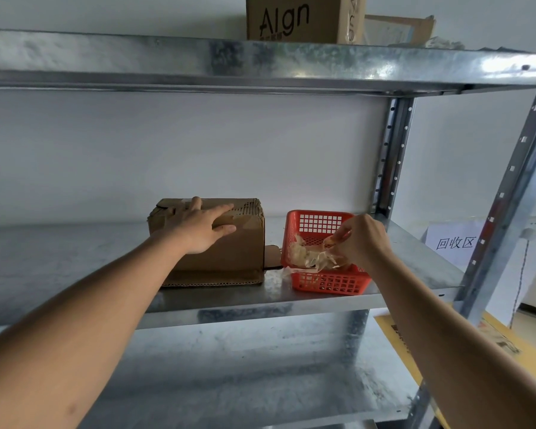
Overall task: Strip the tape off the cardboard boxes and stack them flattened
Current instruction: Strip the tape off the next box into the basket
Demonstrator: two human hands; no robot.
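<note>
While left hand [198,226] lies flat, fingers straight, on cardboard box [217,239] | right hand [361,239] pinches tape scraps [313,258] over red basket [328,281] near shelf [75,261] front edge | bare shelf beyond left hand

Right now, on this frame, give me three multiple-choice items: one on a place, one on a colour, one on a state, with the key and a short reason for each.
1. Where does the basket stand relative to the cardboard box on the middle shelf?
A. On top of it
B. To its right
C. On the shelf below

2. What colour is the basket?
A. Blue
B. Red
C. White

3. What is the left hand doing?
A. Resting with straight fingers on the box
B. Pinching tape
C. Hanging idle by the shelf

Key:
1 B: basket and box stand side by side on the same shelf, the basket nearer the right upright.
2 B: its lattice walls are red.
3 A: the fingers lie flat over the box's top edge, while the right hand pinches crumpled tape over the basket.
</note>
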